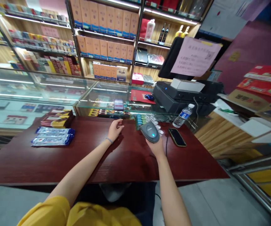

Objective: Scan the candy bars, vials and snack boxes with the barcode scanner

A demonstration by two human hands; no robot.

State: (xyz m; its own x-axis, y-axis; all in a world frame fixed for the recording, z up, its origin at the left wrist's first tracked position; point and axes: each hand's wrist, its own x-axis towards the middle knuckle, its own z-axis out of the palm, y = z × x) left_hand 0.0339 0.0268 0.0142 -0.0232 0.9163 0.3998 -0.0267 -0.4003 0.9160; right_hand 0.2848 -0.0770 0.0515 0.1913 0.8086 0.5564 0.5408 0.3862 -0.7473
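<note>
My right hand is wrapped round the handle of a dark grey barcode scanner, which shows a blue light on top. Resting on the dark red-brown table, my left hand holds nothing; its fingers curl loosely, with the thumb apart from them. Just beyond the scanner lie green packs and several small clear-wrapped round items, partly hidden by it. At the table's left are blue-and-silver packets and a stack of brown-and-yellow packets.
A phone and a water bottle stand to the right of the scanner. Behind the table runs a glass display counter. A monitor with a pink paper sits at the back right, near stacked cartons.
</note>
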